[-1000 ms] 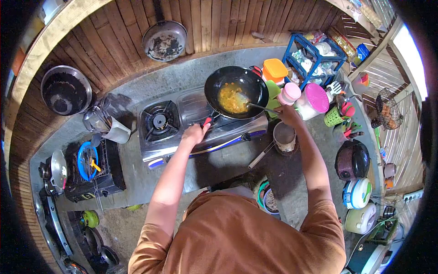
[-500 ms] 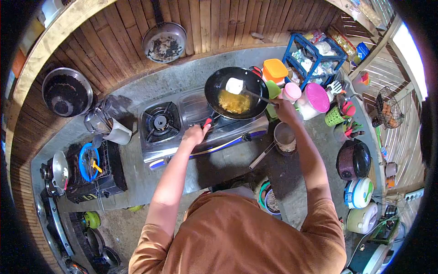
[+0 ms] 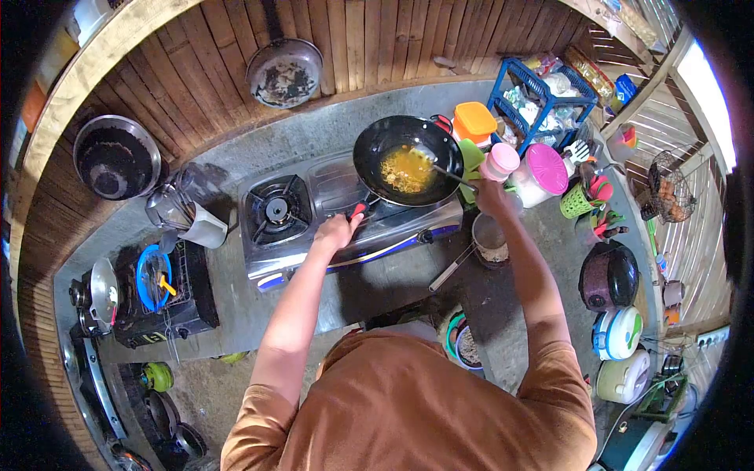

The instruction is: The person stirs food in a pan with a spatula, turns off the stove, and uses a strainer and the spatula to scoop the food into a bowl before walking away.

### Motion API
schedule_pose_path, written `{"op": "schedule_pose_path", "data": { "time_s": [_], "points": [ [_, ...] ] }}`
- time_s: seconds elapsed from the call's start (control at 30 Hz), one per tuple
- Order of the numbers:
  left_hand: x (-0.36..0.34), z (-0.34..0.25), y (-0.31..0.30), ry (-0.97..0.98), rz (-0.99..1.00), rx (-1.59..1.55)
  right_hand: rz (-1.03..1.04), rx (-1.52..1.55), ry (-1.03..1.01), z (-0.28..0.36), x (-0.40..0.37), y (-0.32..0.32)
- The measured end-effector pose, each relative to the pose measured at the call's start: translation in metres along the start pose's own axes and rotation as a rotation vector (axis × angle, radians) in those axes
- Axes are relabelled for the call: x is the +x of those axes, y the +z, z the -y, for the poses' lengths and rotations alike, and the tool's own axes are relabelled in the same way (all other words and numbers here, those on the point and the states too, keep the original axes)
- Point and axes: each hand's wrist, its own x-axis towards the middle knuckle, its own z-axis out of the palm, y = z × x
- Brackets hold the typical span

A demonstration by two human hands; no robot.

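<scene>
A black wok (image 3: 378,143) sits over the right side of the gas stove (image 3: 330,255). In it lies yellowish oil with golden bits of food (image 3: 407,173). My left hand (image 3: 334,233) is closed round the wok's red-tipped handle (image 3: 359,209). Fingers wrapped, my right hand (image 3: 493,198) grips a spatula (image 3: 452,176) by its dark handle. The spatula's head is down in the wok at the right side of the food, partly hidden by the oil. Pink-lidded tubs (image 3: 503,157) stand just beyond my right hand.
Left of the wok is a bare burner (image 3: 276,209). A long-handled sieve (image 3: 452,268) rests on the counter below my right forearm. Behind the wok stand an orange-lidded box (image 3: 474,120) and a blue rack (image 3: 503,85). A rice cooker (image 3: 609,275) stands at right.
The spatula head, which was raised pale and flat above the far side of the food, has gone down into the oil toward the right. My left hand stays on the wok handle.
</scene>
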Motion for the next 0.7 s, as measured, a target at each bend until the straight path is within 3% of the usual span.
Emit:
{"op": "schedule_pose_path", "data": {
  "time_s": [0.13, 0.2, 0.33, 0.43, 0.5, 0.7],
  "points": [
    [0.0, 0.001, 0.0, 0.007, -0.004, 0.01, 0.024, 0.111, -0.07, -0.006, 0.0, 0.015],
    [0.0, 0.0, -0.001, 0.007, 0.008, 0.015, 0.245, 0.321, -0.011, 0.013, -0.003, -0.004],
    [0.004, 0.004, 0.003, 0.042, -0.024, -0.011, 0.215, 0.225, 0.017, 0.034, -0.005, -0.022],
    [0.005, 0.004, 0.003, 0.049, -0.005, -0.011, 0.107, 0.129, 0.063, 0.05, -0.005, -0.045],
    [0.008, 0.007, 0.007, 0.045, -0.008, -0.01, -0.07, -0.001, -0.03, 0.05, -0.002, -0.052],
    [0.002, 0.005, 0.003, 0.056, -0.035, -0.018, -0.273, -0.118, -0.102, 0.021, 0.012, -0.031]
  ]
}}
